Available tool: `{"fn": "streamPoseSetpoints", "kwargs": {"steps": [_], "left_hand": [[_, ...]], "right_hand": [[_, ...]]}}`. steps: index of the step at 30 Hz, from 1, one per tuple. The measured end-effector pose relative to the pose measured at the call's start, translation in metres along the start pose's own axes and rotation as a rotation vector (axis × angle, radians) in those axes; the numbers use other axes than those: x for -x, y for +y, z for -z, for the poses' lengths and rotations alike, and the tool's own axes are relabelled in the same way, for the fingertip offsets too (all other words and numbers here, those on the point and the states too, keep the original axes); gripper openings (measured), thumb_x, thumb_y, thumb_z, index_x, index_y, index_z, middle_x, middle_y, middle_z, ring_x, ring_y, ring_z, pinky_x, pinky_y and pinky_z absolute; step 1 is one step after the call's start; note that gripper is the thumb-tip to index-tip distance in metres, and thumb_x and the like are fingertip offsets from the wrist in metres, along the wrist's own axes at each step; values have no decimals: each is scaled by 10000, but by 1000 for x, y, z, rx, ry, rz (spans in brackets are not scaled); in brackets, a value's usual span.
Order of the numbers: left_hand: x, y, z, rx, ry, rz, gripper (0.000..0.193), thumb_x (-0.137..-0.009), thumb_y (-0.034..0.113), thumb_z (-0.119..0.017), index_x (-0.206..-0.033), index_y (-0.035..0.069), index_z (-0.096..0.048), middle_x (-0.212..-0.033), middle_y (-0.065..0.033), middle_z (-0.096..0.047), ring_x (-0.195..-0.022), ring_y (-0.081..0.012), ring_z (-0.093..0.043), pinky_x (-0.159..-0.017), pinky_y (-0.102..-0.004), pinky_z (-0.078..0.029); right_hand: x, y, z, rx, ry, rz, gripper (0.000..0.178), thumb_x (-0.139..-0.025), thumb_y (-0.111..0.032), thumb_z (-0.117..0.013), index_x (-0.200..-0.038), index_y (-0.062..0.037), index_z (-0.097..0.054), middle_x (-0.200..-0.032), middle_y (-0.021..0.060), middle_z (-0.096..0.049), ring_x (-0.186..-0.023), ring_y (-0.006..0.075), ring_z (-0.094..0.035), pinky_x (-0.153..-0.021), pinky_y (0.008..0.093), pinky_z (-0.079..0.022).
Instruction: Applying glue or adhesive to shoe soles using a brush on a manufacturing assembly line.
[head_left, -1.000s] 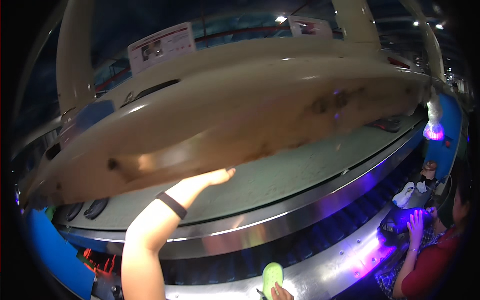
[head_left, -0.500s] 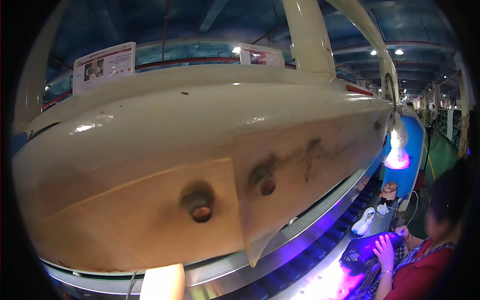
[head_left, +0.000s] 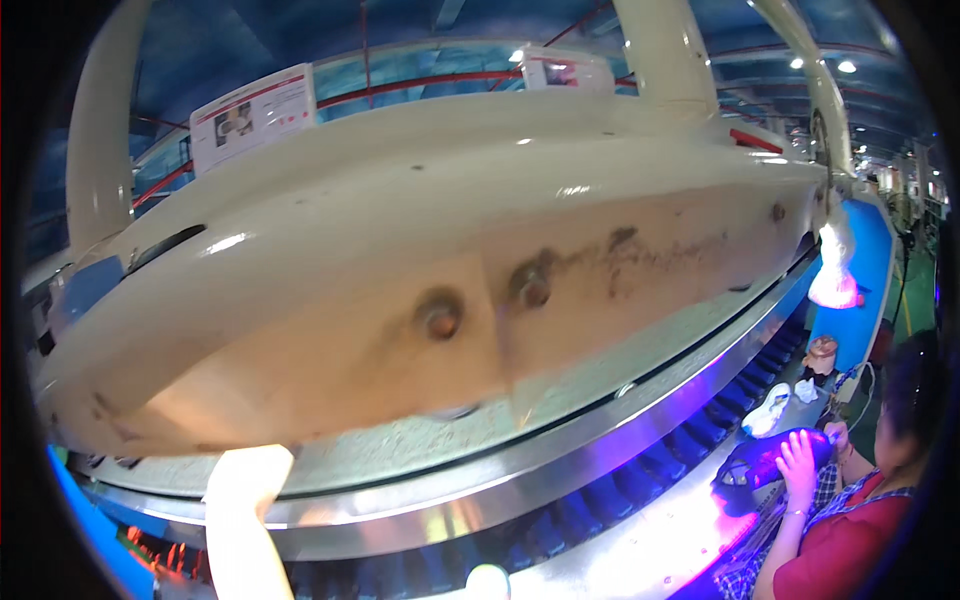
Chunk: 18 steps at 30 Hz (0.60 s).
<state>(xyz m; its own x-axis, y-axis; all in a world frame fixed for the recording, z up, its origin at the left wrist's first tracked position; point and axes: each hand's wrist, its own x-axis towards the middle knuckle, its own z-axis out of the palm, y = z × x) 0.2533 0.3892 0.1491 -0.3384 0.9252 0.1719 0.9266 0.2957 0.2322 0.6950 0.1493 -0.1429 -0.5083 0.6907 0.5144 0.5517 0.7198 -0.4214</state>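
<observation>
My left hand (head_left: pixel 248 476) reaches up from the lower edge to the front rim of a big cream machine hood (head_left: pixel 400 215). Glare washes the hand out white, and its fingers seem to pass under the hood, so I cannot tell what they touch or hold. Beneath the hood runs a grey-green flat bed (head_left: pixel 570 425) with a shiny metal rail (head_left: pixel 440 520) along its front. At the lower edge shows a pale rounded thing (head_left: pixel 487 582) that I cannot make out. My right hand cannot be recognised.
On the right, a co-worker in red (head_left: pixel 850 540) handles a dark shoe (head_left: pixel 765 462) in violet light. A white shoe (head_left: pixel 768 411) lies beyond it. A wrapped lamp (head_left: pixel 835 270) hangs by a blue panel (head_left: pixel 868 265). Dark slats (head_left: pixel 640 475) line the rail. Orange glow (head_left: pixel 165 555) shows lower left.
The view has shifted, so the hood sits higher and more of the bed beneath it shows. My left forearm and hand now show more fully, farther left. The co-worker still handles the dark shoe.
</observation>
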Motion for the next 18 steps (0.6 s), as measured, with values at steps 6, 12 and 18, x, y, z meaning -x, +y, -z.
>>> {"fn": "streamPoseSetpoints", "kwargs": {"steps": [6, 12, 18], "left_hand": [[156, -44, 65, 108, -167, -90, 444, -870, 421, -636, -1103, 42, -657, -1094, -125, -672, -1047, -216, -612, -947, -354, -461], [273, -72, 81, -259, 254, -309, 265, -799, 304, -671, -751, 44, -662, -747, -131, -652, -808, -319, -619, -737, -421, -471], [379, -86, 53, 260, 784, -455, 146, -781, 138, -717, -733, 37, -622, -864, -108, -642, -985, -337, -562, -942, -422, -398]], "right_hand": [[10, -44, -30, -117, 30, 40, 629, -842, -139, -632, -1378, 57, -368, -1405, 250, -397, -1249, 410, -384, -1044, 480, -286], [38, -93, -46, -220, 18, 24, 655, -837, -147, -640, -1383, 69, -349, -1406, 260, -385, -1248, 423, -372, -1045, 487, -276], [58, -118, -40, -217, 34, -28, 690, -840, -141, -639, -1405, 75, -308, -1418, 253, -376, -1249, 426, -361, -1053, 485, -265]]}}
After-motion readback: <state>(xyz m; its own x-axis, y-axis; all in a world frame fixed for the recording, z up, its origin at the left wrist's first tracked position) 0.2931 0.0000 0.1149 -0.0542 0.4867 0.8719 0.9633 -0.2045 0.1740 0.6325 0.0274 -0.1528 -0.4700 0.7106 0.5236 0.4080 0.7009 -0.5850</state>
